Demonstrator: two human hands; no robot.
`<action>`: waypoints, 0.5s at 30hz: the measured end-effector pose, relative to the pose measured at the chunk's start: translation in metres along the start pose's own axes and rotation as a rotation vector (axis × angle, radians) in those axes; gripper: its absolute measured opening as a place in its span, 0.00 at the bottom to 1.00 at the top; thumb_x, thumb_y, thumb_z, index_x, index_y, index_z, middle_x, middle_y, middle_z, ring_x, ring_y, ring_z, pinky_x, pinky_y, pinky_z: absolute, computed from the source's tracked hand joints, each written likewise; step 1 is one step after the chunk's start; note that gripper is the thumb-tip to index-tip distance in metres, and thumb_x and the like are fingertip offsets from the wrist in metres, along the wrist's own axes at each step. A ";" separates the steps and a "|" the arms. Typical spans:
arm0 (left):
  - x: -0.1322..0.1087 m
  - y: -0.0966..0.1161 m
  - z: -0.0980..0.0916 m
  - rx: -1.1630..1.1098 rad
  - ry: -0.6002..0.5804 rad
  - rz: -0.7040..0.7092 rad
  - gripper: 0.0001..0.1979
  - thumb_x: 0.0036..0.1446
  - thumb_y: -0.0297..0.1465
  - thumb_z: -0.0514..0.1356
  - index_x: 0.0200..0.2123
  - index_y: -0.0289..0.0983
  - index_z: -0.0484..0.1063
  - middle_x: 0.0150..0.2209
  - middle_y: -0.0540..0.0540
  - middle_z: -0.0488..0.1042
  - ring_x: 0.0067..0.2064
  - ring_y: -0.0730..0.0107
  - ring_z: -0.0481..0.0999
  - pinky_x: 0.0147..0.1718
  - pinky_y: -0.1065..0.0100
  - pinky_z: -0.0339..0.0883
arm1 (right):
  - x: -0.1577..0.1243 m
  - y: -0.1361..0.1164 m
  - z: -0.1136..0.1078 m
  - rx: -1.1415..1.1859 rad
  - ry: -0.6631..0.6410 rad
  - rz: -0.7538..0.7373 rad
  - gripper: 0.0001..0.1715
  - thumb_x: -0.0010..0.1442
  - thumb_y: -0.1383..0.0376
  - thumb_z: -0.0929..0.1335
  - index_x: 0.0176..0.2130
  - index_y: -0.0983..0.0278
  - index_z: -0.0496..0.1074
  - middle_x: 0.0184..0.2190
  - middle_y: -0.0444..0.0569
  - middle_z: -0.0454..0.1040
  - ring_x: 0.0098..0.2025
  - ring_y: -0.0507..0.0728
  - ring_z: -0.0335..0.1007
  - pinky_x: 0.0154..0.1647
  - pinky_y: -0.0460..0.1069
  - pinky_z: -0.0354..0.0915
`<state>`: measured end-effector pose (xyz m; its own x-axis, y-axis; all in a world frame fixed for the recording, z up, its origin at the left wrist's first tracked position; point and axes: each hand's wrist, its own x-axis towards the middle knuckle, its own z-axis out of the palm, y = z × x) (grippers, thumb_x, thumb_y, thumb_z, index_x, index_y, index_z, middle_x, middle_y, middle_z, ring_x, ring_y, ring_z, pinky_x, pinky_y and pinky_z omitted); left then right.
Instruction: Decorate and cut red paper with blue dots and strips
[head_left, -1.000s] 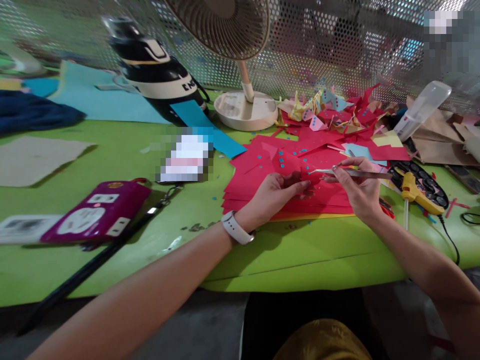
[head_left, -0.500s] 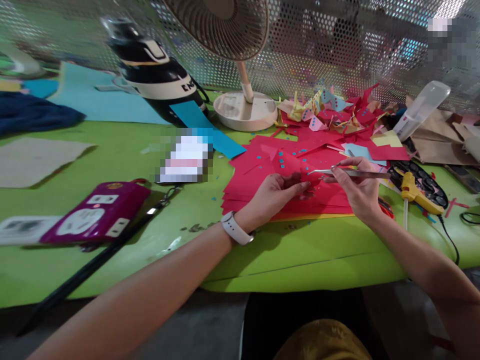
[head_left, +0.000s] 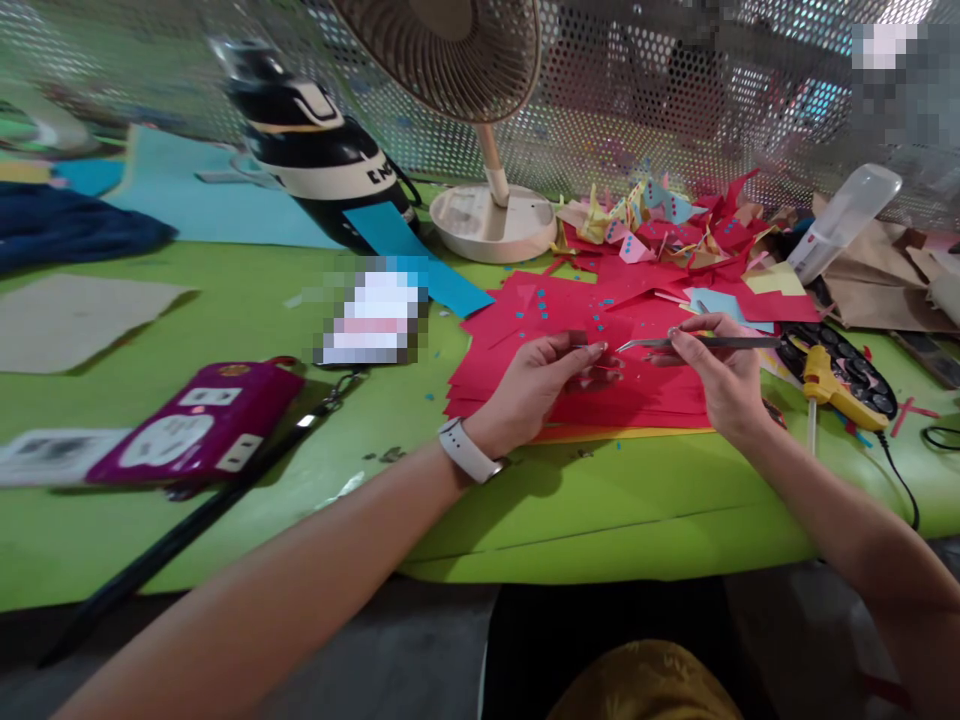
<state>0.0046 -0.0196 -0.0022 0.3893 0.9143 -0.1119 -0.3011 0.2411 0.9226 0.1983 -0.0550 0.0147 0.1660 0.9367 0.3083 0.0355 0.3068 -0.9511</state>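
My left hand (head_left: 544,385), with a white watch band at the wrist, is closed in a pinch above a stack of red paper sheets (head_left: 480,365). It seems to hold a folded red paper piece (head_left: 570,305) with short rows of small blue squares; its outline blends into the red sheets beneath. My right hand (head_left: 720,375) grips metal tweezers (head_left: 705,342) between thumb and fingers. Their bent tip points left, a short way from my left fingertips. Whether the tip carries anything is too small to tell. Loose blue bits lie on the red sheets.
Folded paper pieces (head_left: 675,215) pile up behind the stack. A yellow glue gun (head_left: 844,390) lies to the right, near a clear bottle (head_left: 847,220). Further left are a fan (head_left: 495,225), a black bottle (head_left: 322,150), a blue strip (head_left: 420,262) and a purple card holder (head_left: 202,425).
The rows of blue squares above my left hand have shifted, as the red piece turned. My left fingers have changed their hold slightly. The tweezers stay close by, their tip nearly level with before.
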 end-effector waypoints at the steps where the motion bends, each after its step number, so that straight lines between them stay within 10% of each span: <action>1: 0.000 0.000 0.000 -0.025 0.004 -0.006 0.15 0.45 0.36 0.72 0.32 0.35 0.74 0.31 0.48 0.80 0.34 0.68 0.81 0.42 0.63 0.77 | 0.000 0.001 0.000 0.002 -0.021 0.005 0.19 0.55 0.53 0.74 0.36 0.60 0.66 0.29 0.42 0.78 0.30 0.56 0.81 0.35 0.52 0.78; 15: 0.000 0.000 0.002 0.080 -0.005 0.020 0.16 0.44 0.39 0.72 0.27 0.34 0.73 0.26 0.50 0.74 0.31 0.73 0.74 0.38 0.66 0.76 | -0.006 0.005 0.007 0.069 -0.110 0.071 0.20 0.53 0.52 0.75 0.34 0.62 0.68 0.27 0.43 0.78 0.29 0.56 0.81 0.37 0.54 0.79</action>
<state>0.0067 -0.0205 -0.0017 0.3880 0.9171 -0.0917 -0.2380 0.1958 0.9513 0.1907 -0.0578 0.0085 0.0562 0.9681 0.2442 -0.0407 0.2466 -0.9683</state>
